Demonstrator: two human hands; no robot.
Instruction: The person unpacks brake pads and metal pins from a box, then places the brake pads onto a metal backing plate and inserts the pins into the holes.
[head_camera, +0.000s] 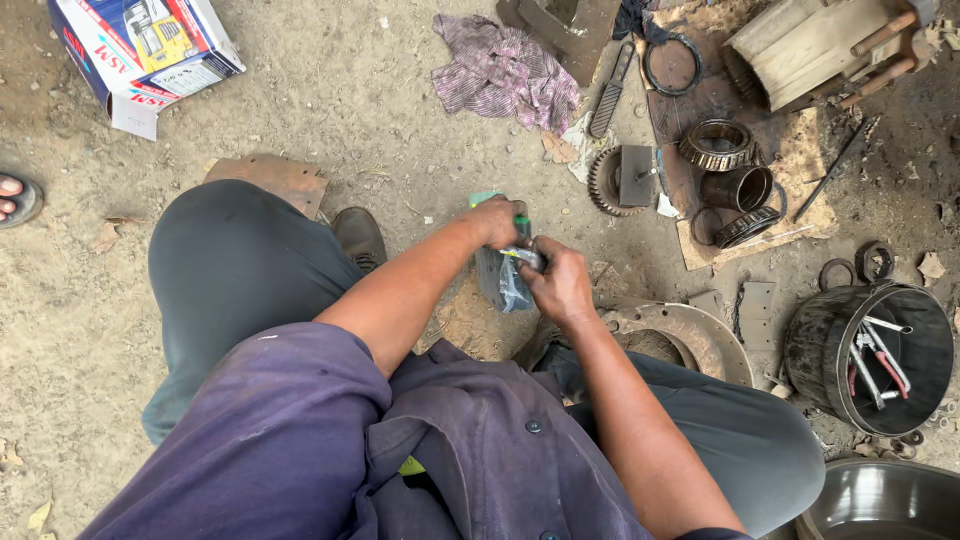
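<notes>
Fingers of the left hand (497, 221) are wrapping round the green-capped top of a small plastic packet (503, 280), just left of the brake disc (690, 330); the right hand (558, 285) is pinching its crinkly, light, probably slippery film beside the neck.

Both arms reach forward between the bent knees, hands meeting in front. The left hand (497, 220) sits on top, fingers curled down in a closed grip. The right hand (560, 283) comes in lower, fingers pinched tight just beside the left, forearm angled up.
</notes>
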